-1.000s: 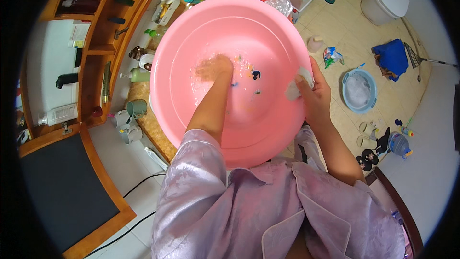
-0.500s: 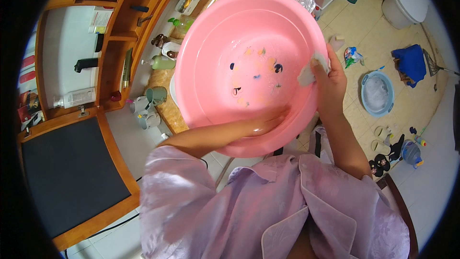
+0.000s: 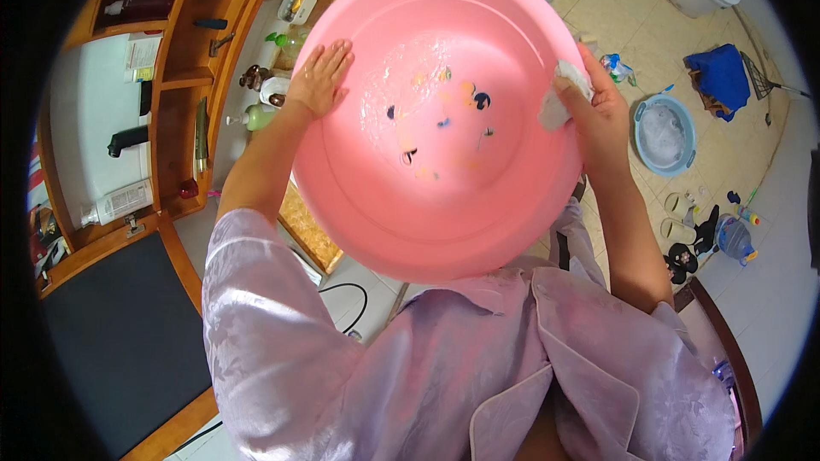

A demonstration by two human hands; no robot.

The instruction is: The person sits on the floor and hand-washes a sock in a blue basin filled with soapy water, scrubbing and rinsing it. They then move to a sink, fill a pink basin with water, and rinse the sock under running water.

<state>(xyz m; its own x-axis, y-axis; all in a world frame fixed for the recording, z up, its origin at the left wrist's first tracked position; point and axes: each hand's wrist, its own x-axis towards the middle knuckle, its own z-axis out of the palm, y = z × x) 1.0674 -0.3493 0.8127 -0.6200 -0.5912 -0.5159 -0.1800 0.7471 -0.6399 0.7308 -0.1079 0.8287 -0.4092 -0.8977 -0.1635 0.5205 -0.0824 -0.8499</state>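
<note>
A large pink basin (image 3: 453, 213), tilted toward me, spans the middle of the picture. A little water and several coloured printed marks show on its bottom. At its upper left, my left hand (image 3: 319, 78) lies flat against the inner wall by the rim, fingers stretched out. My right hand (image 3: 598, 119) grips the right rim, thumb inside and fingers outside. Under that thumb, a whitish cloth (image 3: 555, 111) is folded over the rim and pressed to the wall.
Left of me is a wooden cabinet (image 3: 184, 85) with bottles. Behind the basin, a counter (image 3: 312, 226) holds a green pump bottle (image 3: 256, 117). On the tiled floor at right stand a blue tub (image 3: 664, 137) with suds, a blue cloth (image 3: 719, 77), slippers (image 3: 675, 230) and a water jug (image 3: 735, 239).
My left hand has gone from the basin's near inner wall to its upper left rim. The water has shifted to the left of the bottom. My right hand keeps its grip.
</note>
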